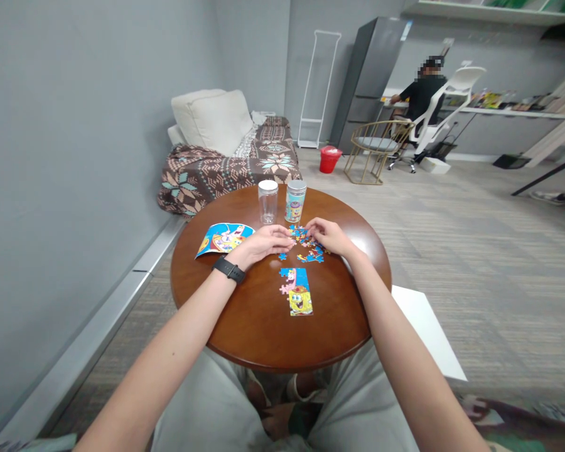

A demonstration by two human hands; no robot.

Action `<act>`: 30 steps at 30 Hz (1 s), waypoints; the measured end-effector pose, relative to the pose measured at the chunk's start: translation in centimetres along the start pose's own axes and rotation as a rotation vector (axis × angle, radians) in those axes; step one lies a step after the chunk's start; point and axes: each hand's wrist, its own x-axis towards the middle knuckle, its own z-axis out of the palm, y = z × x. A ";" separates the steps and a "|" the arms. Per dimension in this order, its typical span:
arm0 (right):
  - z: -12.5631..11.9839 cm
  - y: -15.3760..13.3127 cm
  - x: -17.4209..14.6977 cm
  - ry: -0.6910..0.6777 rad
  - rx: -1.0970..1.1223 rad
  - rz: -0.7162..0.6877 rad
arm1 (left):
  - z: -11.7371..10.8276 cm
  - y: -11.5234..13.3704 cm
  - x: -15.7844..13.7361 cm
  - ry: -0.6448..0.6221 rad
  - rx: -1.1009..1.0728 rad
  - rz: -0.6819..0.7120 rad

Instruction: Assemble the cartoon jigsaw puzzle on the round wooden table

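Loose jigsaw puzzle pieces, mostly blue, lie between my two hands on a round brown table. My left hand, a dark watch on its wrist, has its fingers stretched out at the pile's left edge. Across from it, my right hand bends its parted fingers down over the right side of the pieces. Whether either fingertip grips a piece is too small to tell. Nearer to me lies a joined puzzle section with a yellow and a pink cartoon figure. A curled picture sheet lies beyond my left wrist.
A clear jar with a white lid and a printed canister stand behind the pieces. A covered sofa is beyond the table. Farther off are a red bin, a gold-framed chair and a seated person.
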 end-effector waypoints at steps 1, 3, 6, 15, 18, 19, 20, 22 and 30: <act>0.0 0.0 0.0 0.004 -0.003 0.001 | 0.0 0.0 0.0 -0.004 0.004 0.000; 0.0 0.1 0.0 0.009 -0.007 0.001 | 0.0 -0.1 0.1 0.004 -0.007 -0.003; 0.1 0.4 0.1 0.010 0.004 -0.010 | 0.1 -0.1 0.2 0.024 -0.039 -0.003; 0.1 0.5 0.1 0.013 -0.008 -0.023 | -0.1 0.0 0.1 0.037 -0.039 0.011; 0.1 0.6 0.2 0.038 -0.075 -0.051 | -0.3 -0.1 0.1 0.042 -0.027 0.023; 0.1 0.6 0.3 0.051 -0.099 -0.063 | -0.3 -0.1 0.0 0.044 -0.020 0.026; 0.0 0.7 0.3 0.065 -0.121 -0.075 | -0.3 -0.1 0.0 0.046 -0.011 0.026; 0.0 0.9 0.4 0.084 -0.156 -0.091 | -0.3 -0.1 0.0 0.048 0.003 0.021; 0.2 1.4 0.5 0.095 -0.172 -0.107 | -0.2 0.0 0.1 0.006 -0.011 0.036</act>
